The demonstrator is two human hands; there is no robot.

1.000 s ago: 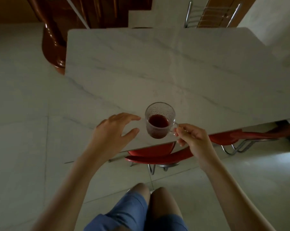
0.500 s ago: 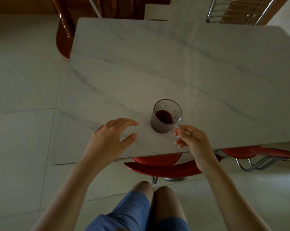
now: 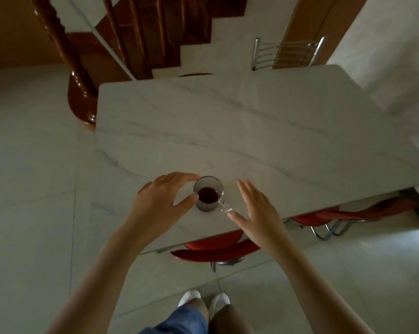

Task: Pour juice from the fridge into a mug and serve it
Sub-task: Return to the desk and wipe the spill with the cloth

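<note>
A clear glass mug with dark red juice stands upright on the white marble table, close to its near edge, handle pointing toward me and right. My left hand curves beside the mug's left wall, fingertips and thumb at or just touching the glass, not closed around it. My right hand lies flat and spread just right of the handle, holding nothing; its thumb tip is close to the handle.
Two red chairs are tucked under the table's near edge. A metal-backed chair stands at the far side. A wooden staircase with a newel post rises beyond the table's far left corner. Tiled floor surrounds the table.
My right hand has let go of the mug's handle and spread flat. My left hand has moved in against the mug's left side. The view has pulled back from the table.
</note>
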